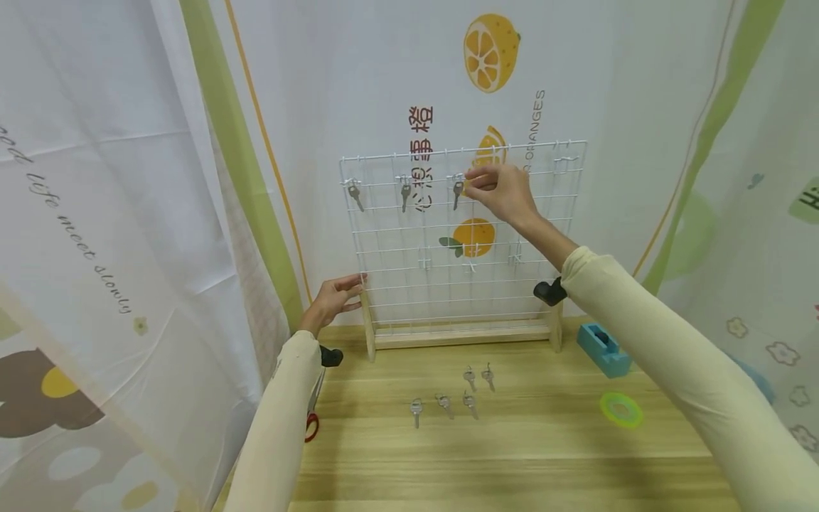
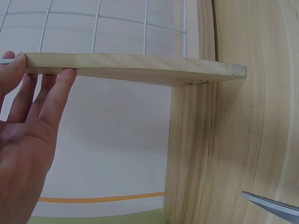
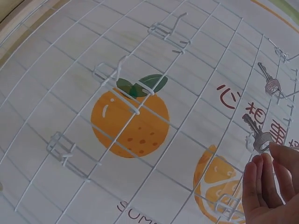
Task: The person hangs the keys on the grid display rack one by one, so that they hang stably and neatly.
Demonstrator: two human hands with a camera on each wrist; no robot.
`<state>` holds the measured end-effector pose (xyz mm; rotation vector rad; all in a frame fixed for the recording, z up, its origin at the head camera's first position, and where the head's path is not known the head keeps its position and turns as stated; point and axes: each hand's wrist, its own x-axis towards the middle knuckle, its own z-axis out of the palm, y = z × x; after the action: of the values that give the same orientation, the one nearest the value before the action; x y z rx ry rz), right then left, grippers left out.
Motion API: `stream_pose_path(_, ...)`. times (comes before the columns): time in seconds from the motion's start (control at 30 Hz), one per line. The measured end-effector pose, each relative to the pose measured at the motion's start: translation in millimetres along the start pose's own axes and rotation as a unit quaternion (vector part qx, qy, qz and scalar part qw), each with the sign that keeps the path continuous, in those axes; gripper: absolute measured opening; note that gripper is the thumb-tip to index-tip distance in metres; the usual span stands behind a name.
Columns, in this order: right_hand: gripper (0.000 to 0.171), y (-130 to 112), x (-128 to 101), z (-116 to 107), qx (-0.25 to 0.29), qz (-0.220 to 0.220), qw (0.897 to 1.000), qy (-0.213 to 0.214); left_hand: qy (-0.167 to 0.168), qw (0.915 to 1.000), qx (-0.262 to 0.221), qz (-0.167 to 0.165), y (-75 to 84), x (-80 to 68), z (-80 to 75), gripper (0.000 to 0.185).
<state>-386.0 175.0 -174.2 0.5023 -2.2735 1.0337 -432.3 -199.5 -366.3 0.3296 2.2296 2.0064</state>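
A white wire grid rack [image 1: 397, 284] stands upright on wooden legs. My left hand [image 1: 335, 299] holds its left side, thumb and fingers on either side of the wooden leg [image 2: 135, 63] near its top end. Up at the grid's upper row, my right hand [image 1: 505, 192] pinches at the head of a key [image 3: 261, 141] by a white hook; the fingers partly hide that spot. To its left, a middle key [image 1: 406, 195] and a far-left key [image 1: 355, 195] hang from hooks. Several more keys with small rings, such as one key [image 1: 416, 411], lie on the table before the rack.
Unused white hooks, including a lower hook [image 1: 471, 267] and an upper right hook [image 1: 566, 163], sit on the grid. On the wooden table [image 1: 512, 462] are a blue tape dispenser [image 1: 603, 350], a yellow-green ring [image 1: 621, 410] and red-handled scissors [image 1: 311, 427]. Printed curtains surround the table.
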Motion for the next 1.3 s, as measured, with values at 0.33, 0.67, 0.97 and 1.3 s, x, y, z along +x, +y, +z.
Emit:
stream_pose_path(0.33,0.027,6,-25,3,0.001,-0.017,1.000,-0.023,0.004,0.9999,0.013,-0.004,-0.1,-3.2,-5.3,0.049)
stream_pose_path(0.67,0.028,20,-54,8,0.001,-0.034,0.998,-0.050,0.008,0.9998,0.017,-0.006,2.3,-1.3,-1.6,0.048)
stream_pose_path(0.97,0.030,37,-75,13,0.006,-0.011,0.997,-0.077,0.009,0.9998,0.016,-0.007,2.5,1.8,0.7,0.047)
stream_pose_path(1.3,0.030,63,-101,28,0.005,0.007,0.993,-0.117,0.010,0.9996,0.023,-0.008,5.8,-0.5,3.6,0.048)
